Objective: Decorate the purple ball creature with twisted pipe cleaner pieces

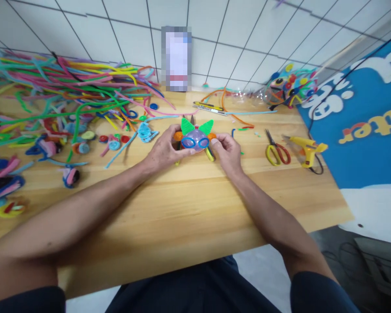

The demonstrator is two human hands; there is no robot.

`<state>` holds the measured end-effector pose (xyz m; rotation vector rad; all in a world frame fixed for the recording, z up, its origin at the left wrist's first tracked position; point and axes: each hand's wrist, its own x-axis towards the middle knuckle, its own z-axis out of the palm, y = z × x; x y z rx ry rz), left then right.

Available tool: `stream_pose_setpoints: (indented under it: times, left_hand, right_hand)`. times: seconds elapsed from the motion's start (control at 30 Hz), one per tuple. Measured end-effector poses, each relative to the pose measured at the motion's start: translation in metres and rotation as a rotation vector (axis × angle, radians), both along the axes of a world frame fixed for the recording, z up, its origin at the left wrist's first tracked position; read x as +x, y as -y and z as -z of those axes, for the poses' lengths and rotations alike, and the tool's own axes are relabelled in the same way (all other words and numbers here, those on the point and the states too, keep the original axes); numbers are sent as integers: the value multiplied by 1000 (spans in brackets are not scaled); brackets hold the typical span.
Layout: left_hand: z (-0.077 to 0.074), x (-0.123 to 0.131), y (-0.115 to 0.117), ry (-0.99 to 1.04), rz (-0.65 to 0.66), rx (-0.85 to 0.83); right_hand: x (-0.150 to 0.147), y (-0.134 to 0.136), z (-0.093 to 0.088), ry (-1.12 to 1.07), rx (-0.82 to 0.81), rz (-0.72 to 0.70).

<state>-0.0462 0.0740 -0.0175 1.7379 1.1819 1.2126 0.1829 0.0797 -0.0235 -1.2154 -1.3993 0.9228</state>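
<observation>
Between both hands, over the middle of the table, is a small craft figure (197, 137) with a clear purplish round body. Two green leaf-shaped pieces (206, 126) stick up from its top, and a pair of blue rings (196, 142) like glasses crosses its front. Orange coils sit at its two sides. My left hand (169, 150) grips the figure's left side, thumb along the lower front. On the other side, my right hand (227, 152) pinches at the right orange coil (211, 136). A yellow and black piece (210, 154) shows beneath; what it belongs to is unclear.
Pipe cleaners (84, 74) in many colours pile up at the back left, with several fuzzy figures below. Scissors (276, 150) and a yellow glue gun (308, 150) lie at right. A phone-like screen (177, 58) leans on the tiled wall; a utility knife (208, 106) lies nearby.
</observation>
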Motion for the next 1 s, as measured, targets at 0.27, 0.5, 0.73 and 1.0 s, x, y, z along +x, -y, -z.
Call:
stream_pose_setpoints:
  times: [0.27, 0.5, 0.73, 1.0]
  left_hand:
    - [3, -1, -1, 18, 5, -11]
    - [3, -2, 2, 35, 23, -34]
    - [-2, -14, 8, 159, -100, -77]
    - [4, -9, 4, 114, -118, -116]
  right_hand:
    - [-1, 0, 1, 32, -45, 10]
    - [3, 2, -3, -7, -84, -31]
    - [8, 6, -3, -9, -57, -60]
    - [6, 4, 4, 58, -38, -112]
